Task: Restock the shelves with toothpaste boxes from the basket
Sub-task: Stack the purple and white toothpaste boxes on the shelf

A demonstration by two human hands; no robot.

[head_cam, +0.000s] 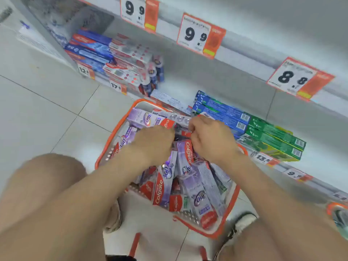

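Knees (56,189) are spread either side of the basket (117,129), which is packed with purple boxes (163,185). The left hand (154,142) and right hand (212,136) are sunk among them, fingers curled — whether anything is gripped cannot be told. Green boxes (275,140) are stacked on the shelf (178,81) just beyond.

Pale floor tiles (47,106), dark grout; grey shelves (244,56) carrying orange-white price tags (200,37).
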